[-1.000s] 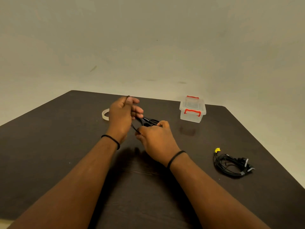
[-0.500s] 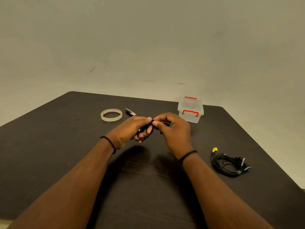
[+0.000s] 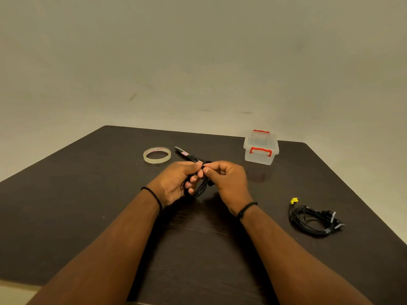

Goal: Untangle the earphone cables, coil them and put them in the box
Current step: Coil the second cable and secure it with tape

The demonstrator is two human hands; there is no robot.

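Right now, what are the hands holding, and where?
Both hold one black cable coil: left hand wraps its side, right hand pinches the top.

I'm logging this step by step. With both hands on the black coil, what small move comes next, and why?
Probably reach for the tape roll: both the left hand and the right hand pinch the coiled earphone cable, which looks wound but unsecured, and the box is still lidded.

Tape roll (image 3: pixel 156 155) left of box (image 3: pixel 260 149) on table (image 3: pixel 66 194).
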